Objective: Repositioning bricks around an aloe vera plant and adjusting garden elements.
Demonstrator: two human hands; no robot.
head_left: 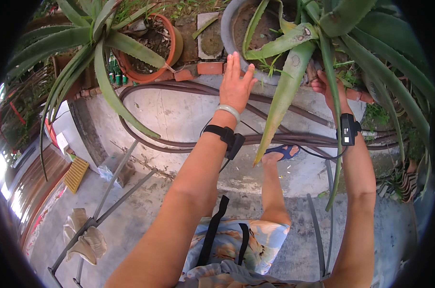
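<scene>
My left hand [236, 84] is open, its fingers stretched out at the near left rim of a round grey plant pot [226, 36]. A large aloe plant [294, 72] with thick green toothed leaves grows from this pot, one broad yellowing leaf hanging toward me between my hands. My right hand [329, 91] reaches in at the pot's near right side, among the leaves. Its fingers look apart and slightly bent, holding nothing that I can see. A narrow hanging leaf covers part of that hand, so whether it touches the pot is unclear.
An orange pot [175, 45] and another aloe [90, 36] stand at the far left. Brown hose [179, 144] loops along the pale ledge before a row of bricks [210, 68]. Grey metal bars [117, 197] with gloves [85, 237] stand at the left; a yellow grate [76, 175] lies nearby.
</scene>
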